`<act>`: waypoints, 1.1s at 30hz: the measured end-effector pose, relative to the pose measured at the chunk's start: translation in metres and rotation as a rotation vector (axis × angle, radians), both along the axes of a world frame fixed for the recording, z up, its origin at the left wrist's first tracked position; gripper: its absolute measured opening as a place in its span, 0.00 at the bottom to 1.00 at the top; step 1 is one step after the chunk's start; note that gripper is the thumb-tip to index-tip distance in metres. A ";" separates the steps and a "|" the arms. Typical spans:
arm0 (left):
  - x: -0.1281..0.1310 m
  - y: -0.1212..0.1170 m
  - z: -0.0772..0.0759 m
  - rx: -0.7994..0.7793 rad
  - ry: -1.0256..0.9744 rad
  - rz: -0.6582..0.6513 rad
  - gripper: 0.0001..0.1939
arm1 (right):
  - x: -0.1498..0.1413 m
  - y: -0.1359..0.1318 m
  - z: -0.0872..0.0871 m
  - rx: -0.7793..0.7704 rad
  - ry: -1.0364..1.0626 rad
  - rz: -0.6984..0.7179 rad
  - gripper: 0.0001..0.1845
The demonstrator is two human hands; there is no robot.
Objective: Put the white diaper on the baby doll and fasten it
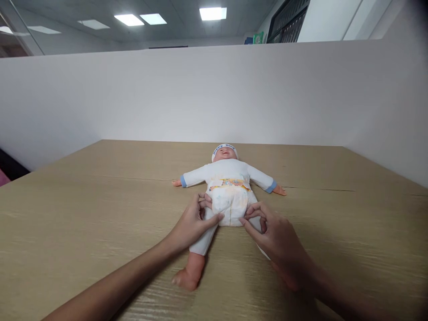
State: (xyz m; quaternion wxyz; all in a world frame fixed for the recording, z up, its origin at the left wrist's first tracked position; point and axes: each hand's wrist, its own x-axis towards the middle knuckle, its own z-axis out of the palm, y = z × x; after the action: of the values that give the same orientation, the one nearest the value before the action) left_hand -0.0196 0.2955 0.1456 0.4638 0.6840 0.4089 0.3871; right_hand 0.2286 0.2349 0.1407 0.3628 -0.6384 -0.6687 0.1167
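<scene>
A baby doll (227, 168) in a white outfit with blue cuffs lies on its back, head away from me and arms spread. Around its hips is a white diaper (230, 203) with a colourful printed waistband. My left hand (195, 218) grips the diaper's left edge, thumb on the front near the leg opening and fingers at the side. On the other side, my right hand (267, 225) pinches the diaper's lower right edge between thumb and fingers. That hand and forearm hide most of the doll's right-hand leg; the other leg's bare foot (189, 274) shows.
The doll lies on a wood-grain table (100, 214) with thin seams across it. A white partition (187, 93) rises behind the table and along its sides. A dark object with a pink part (4, 178) is at the far left edge.
</scene>
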 end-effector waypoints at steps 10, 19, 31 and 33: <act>0.004 -0.003 0.007 -0.114 0.044 -0.009 0.21 | -0.003 -0.005 -0.001 0.007 0.030 0.155 0.14; 0.003 0.000 0.004 -0.299 -0.193 -0.049 0.29 | 0.002 0.000 0.008 -0.209 0.160 0.043 0.25; -0.027 0.000 0.008 0.103 0.096 0.163 0.20 | 0.036 0.005 0.016 0.050 0.176 0.001 0.25; -0.038 0.021 0.003 0.349 0.236 0.227 0.19 | 0.058 0.029 0.008 0.201 0.070 -0.072 0.24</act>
State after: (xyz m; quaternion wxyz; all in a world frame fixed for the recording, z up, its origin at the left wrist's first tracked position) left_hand -0.0578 0.3162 0.1484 0.2414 0.7439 0.4614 0.4188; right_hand 0.2863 0.2639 0.1489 0.4521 -0.6180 -0.6406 0.0579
